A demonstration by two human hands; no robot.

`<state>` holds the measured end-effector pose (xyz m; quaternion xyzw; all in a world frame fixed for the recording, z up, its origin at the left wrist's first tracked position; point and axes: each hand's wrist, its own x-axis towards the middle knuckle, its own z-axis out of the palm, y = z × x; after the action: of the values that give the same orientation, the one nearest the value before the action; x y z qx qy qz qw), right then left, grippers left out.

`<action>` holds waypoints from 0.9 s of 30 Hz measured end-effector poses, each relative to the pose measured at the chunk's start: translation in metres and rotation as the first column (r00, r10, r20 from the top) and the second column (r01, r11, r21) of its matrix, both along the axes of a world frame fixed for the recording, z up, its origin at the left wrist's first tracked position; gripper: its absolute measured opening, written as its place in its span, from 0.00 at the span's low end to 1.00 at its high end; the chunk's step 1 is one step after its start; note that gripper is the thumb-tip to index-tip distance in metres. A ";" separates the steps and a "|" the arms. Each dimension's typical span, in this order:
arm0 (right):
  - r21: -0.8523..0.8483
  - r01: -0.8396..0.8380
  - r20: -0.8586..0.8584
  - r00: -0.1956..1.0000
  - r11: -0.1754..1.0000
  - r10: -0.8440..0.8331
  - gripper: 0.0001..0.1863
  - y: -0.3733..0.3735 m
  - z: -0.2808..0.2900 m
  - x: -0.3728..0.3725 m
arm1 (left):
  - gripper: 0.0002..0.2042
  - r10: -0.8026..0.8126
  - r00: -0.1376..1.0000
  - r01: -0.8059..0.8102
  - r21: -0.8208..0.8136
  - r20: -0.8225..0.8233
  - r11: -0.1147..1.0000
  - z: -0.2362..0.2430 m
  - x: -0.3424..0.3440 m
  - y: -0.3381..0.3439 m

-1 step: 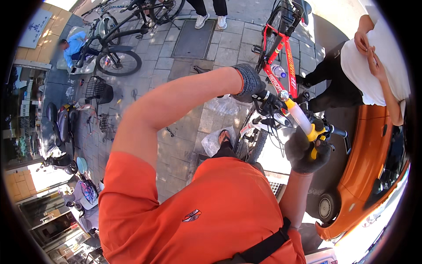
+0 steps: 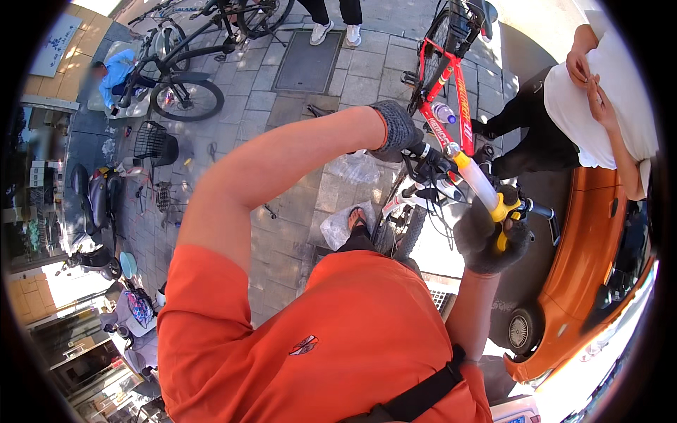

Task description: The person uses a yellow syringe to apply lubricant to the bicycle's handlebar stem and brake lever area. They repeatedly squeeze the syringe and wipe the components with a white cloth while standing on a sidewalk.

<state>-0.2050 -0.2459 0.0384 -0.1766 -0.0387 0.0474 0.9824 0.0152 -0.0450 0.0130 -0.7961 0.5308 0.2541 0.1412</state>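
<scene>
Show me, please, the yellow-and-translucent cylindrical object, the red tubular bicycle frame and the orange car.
Yellow-and-translucent cylindrical object (image 2: pixel 481 185): head view, translucent barrel.
Red tubular bicycle frame (image 2: pixel 462 99): head view, long tube.
Orange car (image 2: pixel 589 243): head view, side panel.

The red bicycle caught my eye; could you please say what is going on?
The person's gloved left grip holds the handlebar of the red bicycle; the gloved right grip holds a clear tube with yellow ends, its far end near the bicycle's front. Someone in white stands to the right.
</scene>
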 end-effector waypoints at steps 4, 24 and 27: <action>-0.026 -0.071 0.119 0.990 0.997 0.074 0.18 0.011 0.019 0.019 | 0.24 0.043 0.997 -0.044 -0.012 -0.069 0.999 -0.004 0.008 0.015; 0.028 0.100 0.048 0.994 0.995 -0.102 0.19 -0.039 -0.001 -0.027 | 0.21 -0.078 0.992 0.064 0.135 0.103 0.989 0.011 -0.015 -0.021; 0.042 0.086 0.042 0.995 0.995 -0.088 0.20 -0.050 -0.005 -0.026 | 0.20 -0.101 0.993 0.091 0.158 0.055 0.983 0.018 -0.017 -0.027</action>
<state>-0.2311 -0.2961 0.0338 -0.1595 -0.0535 -0.0003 0.9858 -0.0022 -0.0715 0.0312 -0.7637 0.5425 0.2625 0.2312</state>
